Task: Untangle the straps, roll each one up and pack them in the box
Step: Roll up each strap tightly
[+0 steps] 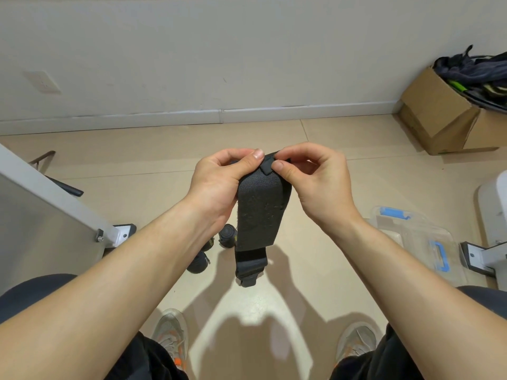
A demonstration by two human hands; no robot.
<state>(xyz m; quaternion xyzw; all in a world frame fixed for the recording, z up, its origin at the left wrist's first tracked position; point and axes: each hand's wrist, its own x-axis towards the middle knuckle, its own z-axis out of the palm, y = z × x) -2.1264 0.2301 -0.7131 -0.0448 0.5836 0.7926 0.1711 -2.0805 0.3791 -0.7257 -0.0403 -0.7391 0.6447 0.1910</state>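
Beige glossy floor tiles [153,149] run up to a white wall with a low skirting board. Above them, both hands hold a wide black woven strap [260,212] by its upper end. The left hand [216,182] curls round the strap's left edge with the thumb laid across the top, so its grip is clamped on the fabric. The right hand [318,185] pinches a small stiff black tab at the strap's top between thumb and forefinger, the other fingers loosely bent.

The strap hangs straight down from both grips. Its broad face is rough and flecked with lint, and it narrows below to a smoother band with a folded end. Below and left of the strap, rolled black straps [227,236] lie on the floor as tight cylinders. To the strap's right sits a clear plastic box with blue latches [419,237]. Farther up and right of the strap stands a brown cardboard box [436,116] stuffed with a tangle of dark straps [472,69].
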